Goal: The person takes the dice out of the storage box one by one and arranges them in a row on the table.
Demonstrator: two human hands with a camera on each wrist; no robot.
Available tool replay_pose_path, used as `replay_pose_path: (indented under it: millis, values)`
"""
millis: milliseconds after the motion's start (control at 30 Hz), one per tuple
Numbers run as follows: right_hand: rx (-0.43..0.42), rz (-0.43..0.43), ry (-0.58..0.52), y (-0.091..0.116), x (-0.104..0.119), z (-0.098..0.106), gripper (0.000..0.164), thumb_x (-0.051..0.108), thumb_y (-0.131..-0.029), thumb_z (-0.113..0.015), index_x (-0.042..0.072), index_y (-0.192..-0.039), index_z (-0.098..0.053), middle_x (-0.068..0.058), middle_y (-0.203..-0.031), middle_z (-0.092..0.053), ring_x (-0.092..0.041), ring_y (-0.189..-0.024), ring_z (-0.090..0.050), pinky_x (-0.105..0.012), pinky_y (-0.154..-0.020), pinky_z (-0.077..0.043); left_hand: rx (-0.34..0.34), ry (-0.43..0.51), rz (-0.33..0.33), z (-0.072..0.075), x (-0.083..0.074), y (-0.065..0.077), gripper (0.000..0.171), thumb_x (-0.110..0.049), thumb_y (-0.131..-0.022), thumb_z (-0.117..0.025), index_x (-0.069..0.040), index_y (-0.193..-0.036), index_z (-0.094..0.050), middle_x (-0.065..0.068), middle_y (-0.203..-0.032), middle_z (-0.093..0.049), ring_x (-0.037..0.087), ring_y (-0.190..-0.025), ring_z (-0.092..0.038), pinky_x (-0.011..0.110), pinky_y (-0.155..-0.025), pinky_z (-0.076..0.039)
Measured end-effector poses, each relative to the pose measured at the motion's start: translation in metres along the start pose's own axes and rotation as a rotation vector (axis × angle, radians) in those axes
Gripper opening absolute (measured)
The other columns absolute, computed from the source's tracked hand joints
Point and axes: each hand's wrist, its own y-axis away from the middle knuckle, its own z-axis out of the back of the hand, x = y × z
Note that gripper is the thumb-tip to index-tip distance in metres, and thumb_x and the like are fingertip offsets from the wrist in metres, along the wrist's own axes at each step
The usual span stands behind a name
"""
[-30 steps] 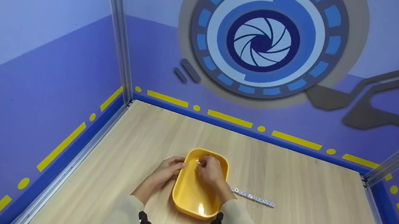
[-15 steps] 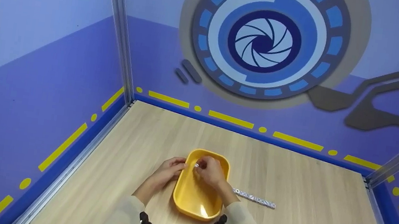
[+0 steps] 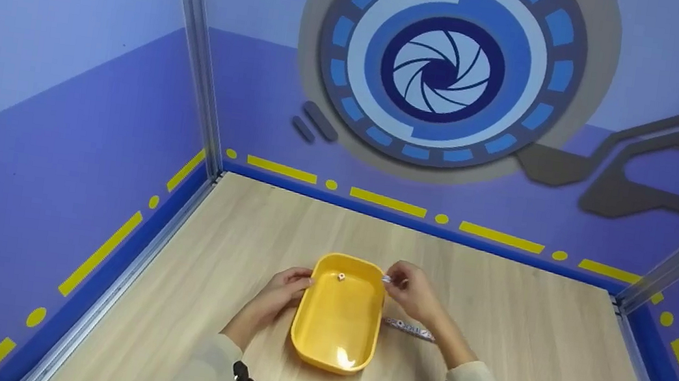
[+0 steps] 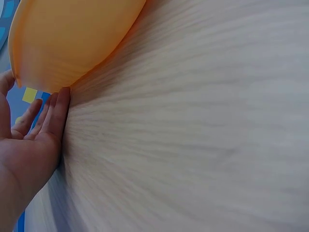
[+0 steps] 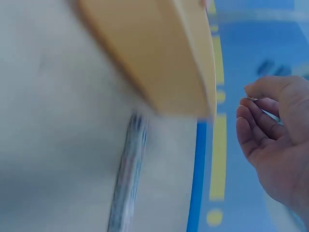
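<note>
A yellow rectangular tray [image 3: 340, 322] sits on the wooden table. One small white die [image 3: 341, 277] with a red dot lies inside it near the far end. My left hand [image 3: 284, 289] rests against the tray's left side, thumb at the rim; in the left wrist view the fingers [image 4: 58, 113] are fairly straight, tips at the wall's foot. Just right of the tray's far right corner, my right hand [image 3: 414, 292] pinches another small white die [image 3: 385, 278] between thumb and index fingertips. In the right wrist view the die is mostly hidden by those fingertips.
A straight row of small white patterned dice [image 3: 410, 329] lies on the table right of the tray, partly hidden by the right forearm. Blue printed walls with yellow dashes [image 3: 388, 201] enclose the table at the back and sides. Metal posts [image 3: 197, 54] stand at the corners.
My right hand has left the tray's inside and moved right past its rim, holding a small white die. A die now shows inside the tray. The left hand keeps its place.
</note>
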Motion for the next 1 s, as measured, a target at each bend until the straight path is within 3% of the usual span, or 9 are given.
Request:
replay_pose_path:
  millis: [267,567,733,1000]
  values:
    - [-0.031,-0.148,0.130,0.062,-0.047,0.059,0.014,0.001,-0.084,-0.073,0.008,-0.093,-0.066,0.000,-0.086,-0.063,-0.016,-0.080,-0.061,-0.029,-0.070,-0.054,0.000,-0.014,0.014,-0.002,-0.003,0.000,0.052,-0.031,-0.097,-0.065,-0.005,-0.140,-0.051,0.017,-0.136,-0.057,0.029,-0.119,-0.061,0.036,-0.092,-0.055]
    - [-0.008,-0.245,0.266,0.127,-0.086,0.083,0.016,0.001,-0.082,-0.076,0.011,-0.092,-0.068,-0.001,-0.086,-0.064,-0.016,-0.080,-0.059,-0.029,-0.068,-0.050,-0.010,-0.029,0.018,0.001,-0.003,0.002,0.052,-0.032,-0.097,-0.065,-0.006,-0.140,-0.052,0.018,-0.137,-0.056,0.030,-0.119,-0.061,0.036,-0.092,-0.055]
    - [0.017,-0.313,0.272,0.144,-0.095,0.084,0.018,-0.002,-0.082,-0.074,0.011,-0.095,-0.068,-0.002,-0.089,-0.064,-0.015,-0.080,-0.056,-0.028,-0.068,-0.048,-0.004,-0.031,0.022,0.000,-0.004,0.004,0.051,-0.032,-0.098,-0.064,-0.006,-0.140,-0.051,0.017,-0.137,-0.057,0.030,-0.119,-0.061,0.036,-0.093,-0.054]
    - [0.047,-0.354,0.247,0.145,-0.102,0.079,0.018,-0.003,-0.083,-0.073,0.013,-0.092,-0.069,-0.002,-0.088,-0.062,-0.013,-0.077,-0.054,-0.024,-0.063,-0.046,0.008,-0.006,0.008,0.000,-0.001,0.001,0.052,-0.030,-0.098,-0.064,-0.004,-0.140,-0.050,0.017,-0.136,-0.057,0.030,-0.118,-0.062,0.037,-0.093,-0.055]
